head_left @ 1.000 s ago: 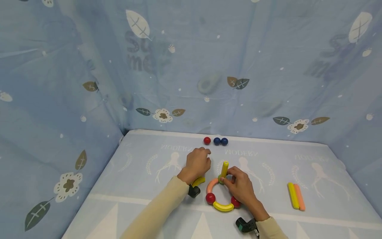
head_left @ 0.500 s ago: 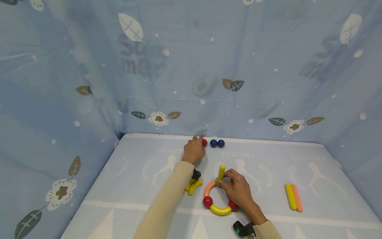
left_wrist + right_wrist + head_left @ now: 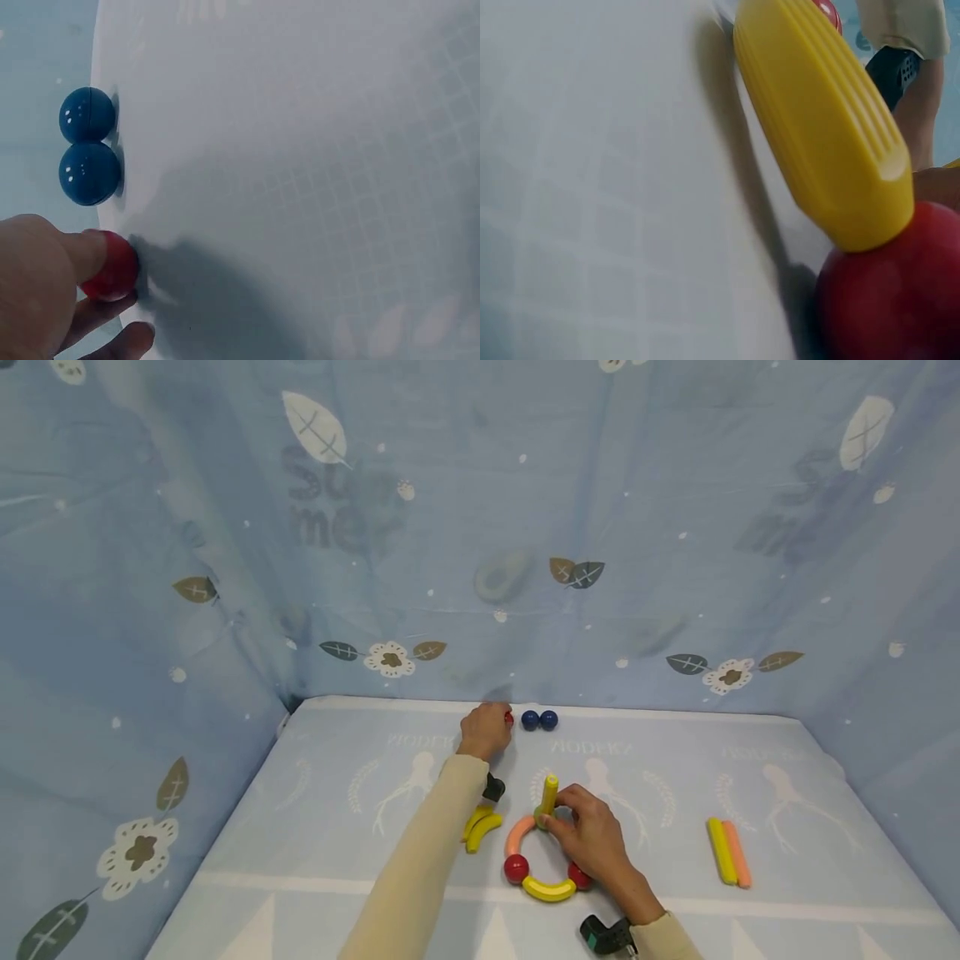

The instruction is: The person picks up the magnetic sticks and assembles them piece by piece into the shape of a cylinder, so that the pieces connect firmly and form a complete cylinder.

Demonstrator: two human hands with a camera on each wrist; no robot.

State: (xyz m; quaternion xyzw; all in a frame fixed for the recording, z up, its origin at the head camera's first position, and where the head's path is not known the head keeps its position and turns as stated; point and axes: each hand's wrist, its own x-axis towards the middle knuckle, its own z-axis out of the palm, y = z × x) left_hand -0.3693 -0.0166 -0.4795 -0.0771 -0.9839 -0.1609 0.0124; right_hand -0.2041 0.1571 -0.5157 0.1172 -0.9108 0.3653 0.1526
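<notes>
So, my left hand (image 3: 486, 731) grips red ball (image 3: 118, 268) | right hand (image 3: 592, 832) pinches green ball (image 3: 539, 815) | both likely stiff, slick: hold mid-sides

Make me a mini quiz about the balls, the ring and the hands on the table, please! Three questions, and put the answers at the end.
1. What colour is the ball that the left hand holds?
2. True or false: the blue balls lie apart from the ring.
3. How many red balls can you see in the ring in the head view?
A) none
B) two
C) four

Key:
1. Red.
2. True.
3. B.
</notes>
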